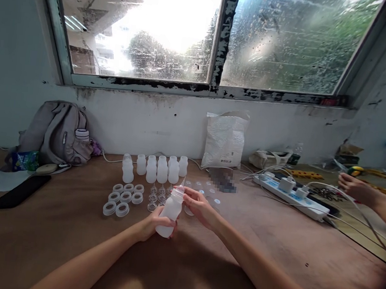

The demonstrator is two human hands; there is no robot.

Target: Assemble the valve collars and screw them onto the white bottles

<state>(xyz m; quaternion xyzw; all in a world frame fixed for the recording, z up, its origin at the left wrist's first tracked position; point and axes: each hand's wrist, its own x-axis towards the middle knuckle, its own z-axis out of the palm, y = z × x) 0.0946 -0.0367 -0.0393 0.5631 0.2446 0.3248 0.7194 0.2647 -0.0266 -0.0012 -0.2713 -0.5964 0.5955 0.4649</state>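
Brown table (74, 251) spanned the scene. Frosted baby bottle (171, 208) was held tilted above its near middle. Left hand (153, 224): fingers clamped round bottle body. Right hand (200, 206): fingers pinched at bottle mouth. 8 collar rings (122, 196) lay left. Clear teat (181, 189) topped the bottle.

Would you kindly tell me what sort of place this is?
Perhaps a small assembly workshop: frosted baby bottles and white screw rings are grouped on a brown worktable, and a co-worker's hand shows at right.

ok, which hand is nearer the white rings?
Left. The left hand grips the bottle low, just right of the white rings; the right hand is farther right, at the bottle's neck.
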